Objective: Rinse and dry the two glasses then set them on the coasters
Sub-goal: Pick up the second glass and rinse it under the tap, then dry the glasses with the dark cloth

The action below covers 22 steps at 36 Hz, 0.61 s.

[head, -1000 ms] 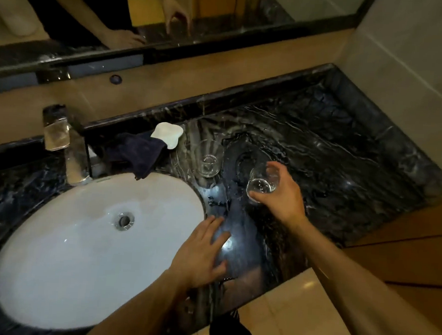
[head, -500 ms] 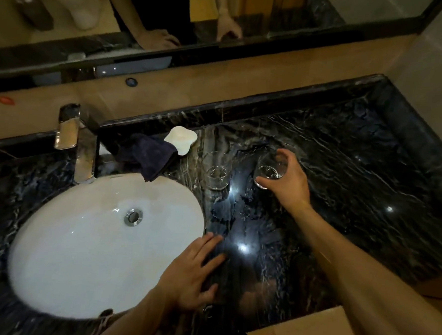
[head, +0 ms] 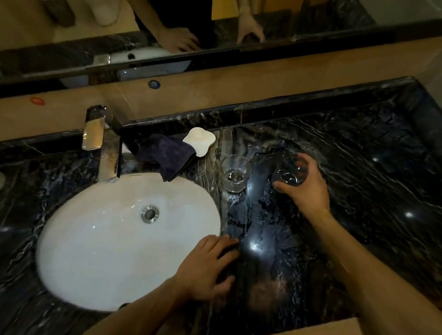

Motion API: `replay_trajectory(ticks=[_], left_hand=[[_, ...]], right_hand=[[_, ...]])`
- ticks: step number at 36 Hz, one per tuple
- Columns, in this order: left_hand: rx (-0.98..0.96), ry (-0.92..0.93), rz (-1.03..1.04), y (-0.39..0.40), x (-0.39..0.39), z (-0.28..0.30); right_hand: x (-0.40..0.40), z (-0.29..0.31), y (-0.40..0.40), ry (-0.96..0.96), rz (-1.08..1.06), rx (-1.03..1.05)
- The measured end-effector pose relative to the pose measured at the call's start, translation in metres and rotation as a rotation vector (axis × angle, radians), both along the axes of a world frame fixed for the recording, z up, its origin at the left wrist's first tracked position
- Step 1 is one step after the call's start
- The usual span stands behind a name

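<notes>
Two hands are at work, and the nearer one does nothing but brace. Low in the frame, just right of centre, the left hand lies flat on the dark marble desk at the sink rim, its fingers spread and holding nothing; it likely steadies the person as they lean in.

Further up, right of centre, the right hand reaches out over the desk with its fingers curled round a glass, thumb on the near side and the rest over the far side. The glass is at or just above the marble; whether its base touches cannot be told, nor whether a coaster lies under it. That side grip suits setting a glass down or lifting it.

Just to its left, apart from the hand, the second glass stands upright on the desk, short, clear and thick-based, catching glints of light. It may hold a little water, though that is hard to tell.

Beyond, at upper centre, a dark cloth lies bunched by the tap, handy for drying. One pale, lobed coaster rests partly on it, bare, so neither glass is on that coaster yet.
</notes>
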<state>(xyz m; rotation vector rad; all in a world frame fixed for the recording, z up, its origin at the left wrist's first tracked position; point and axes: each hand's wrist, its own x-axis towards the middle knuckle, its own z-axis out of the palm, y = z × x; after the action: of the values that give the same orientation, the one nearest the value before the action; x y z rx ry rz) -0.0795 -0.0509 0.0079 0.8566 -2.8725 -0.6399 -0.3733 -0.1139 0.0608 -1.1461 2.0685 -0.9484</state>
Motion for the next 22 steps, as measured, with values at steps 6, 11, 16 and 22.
replay_trajectory(ticks=[6,11,16,22], left_hand=[[-0.129,-0.045,0.195,-0.099,0.021,0.024],[-0.322,-0.149,0.385,-0.175,0.044,0.044],[-0.139,-0.349,0.515,-0.211,0.05,0.042],[-0.118,-0.476,0.468,-0.229,0.061,0.032]], right_hand=[[0.004,0.003,-0.001,-0.017,-0.019,0.028],[0.011,0.004,-0.002,-0.023,-0.057,0.008],[0.033,0.001,0.008,0.077,-0.238,-0.057],[0.096,-0.008,0.026,0.091,-0.378,-0.042]])
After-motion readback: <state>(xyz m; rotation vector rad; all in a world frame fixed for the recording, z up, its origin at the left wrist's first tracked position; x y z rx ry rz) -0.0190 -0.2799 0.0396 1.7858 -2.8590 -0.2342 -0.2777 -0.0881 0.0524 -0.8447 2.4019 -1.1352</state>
